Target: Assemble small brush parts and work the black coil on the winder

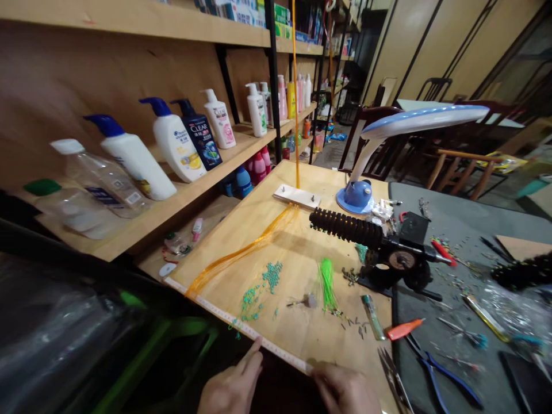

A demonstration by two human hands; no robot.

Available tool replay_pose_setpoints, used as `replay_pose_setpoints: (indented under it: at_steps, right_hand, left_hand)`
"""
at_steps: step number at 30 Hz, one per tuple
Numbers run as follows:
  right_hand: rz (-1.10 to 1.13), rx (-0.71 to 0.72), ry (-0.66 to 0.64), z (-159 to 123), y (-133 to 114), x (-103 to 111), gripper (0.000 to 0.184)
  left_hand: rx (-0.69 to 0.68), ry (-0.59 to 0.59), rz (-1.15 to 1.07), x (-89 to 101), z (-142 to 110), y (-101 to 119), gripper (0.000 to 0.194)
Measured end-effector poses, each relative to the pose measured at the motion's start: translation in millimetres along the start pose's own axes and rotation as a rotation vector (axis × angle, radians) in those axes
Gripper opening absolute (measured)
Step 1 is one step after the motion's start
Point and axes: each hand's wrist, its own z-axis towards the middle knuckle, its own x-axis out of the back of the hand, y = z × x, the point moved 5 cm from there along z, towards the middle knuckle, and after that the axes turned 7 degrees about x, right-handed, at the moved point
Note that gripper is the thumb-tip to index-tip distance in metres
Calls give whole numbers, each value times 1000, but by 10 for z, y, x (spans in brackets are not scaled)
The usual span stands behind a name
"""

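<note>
Head view: wooden wall shelf [172, 207] far left, lined with white and dark-blue pump bottles [172, 144] and clear plastic bottles [86, 184] lying tilted. Light wooden table [302, 339] next to it. Bundle of translucent orange strands [241, 253] fanned across the table, running from the small white wooden block with two pegs [296, 196] down to the near-left edge. White measuring tape strip [241, 328] fixed along the table's near edge. Left hand [233, 388] at bottom, fingers extended, index tip touching the tape strip. Right hand [345, 391] just right of it, fingertips on the tape's end at the table edge; whether pinching anything, cannot tell. Further in on the table: scatter of small teal beads [263, 287], bunch of thin bright-green strands [326, 282]. Right of those: black ribbed-handle bench tool [379, 244], blue-and-white desk lamp [388, 144] behind it. Far right on grey mat [457, 230]: orange-handled tool [403, 329], blue-handled pliers [440, 371].
</note>
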Motion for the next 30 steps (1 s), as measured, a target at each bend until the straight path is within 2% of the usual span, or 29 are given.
replay_pose_setpoints:
  at_steps: [6, 12, 18, 22, 26, 28, 30]
  right_hand:
    - [35, -27, 137, 12, -62, 3, 32]
    - [36, -85, 110, -7, -36, 22, 20]
    - [-29, -43, 52, -10, -109, 133, 6]
    - [11, -3, 33, -48, -132, 190, 19]
    - [49, -8, 46, -60, -127, 236, 23]
    - [87, -33, 61, -51, -132, 274, 24]
    - [151, -58, 76, -39, -149, 325, 26]
  left_hand:
    - [-24, -27, 27, -29, -11, -23, 30]
    - [-8, -78, 21, -36, -8, -12, 30]
    - [21, -114, 6, -59, -21, -40, 27]
    - [28, -76, -95, 88, 101, -52, 23]
    - [35, -48, -374, 316, 334, 95, 18]
    - [99, -157, -555, 314, 435, 237, 16]
    - [200, -392, -758, 184, 488, 415, 25]
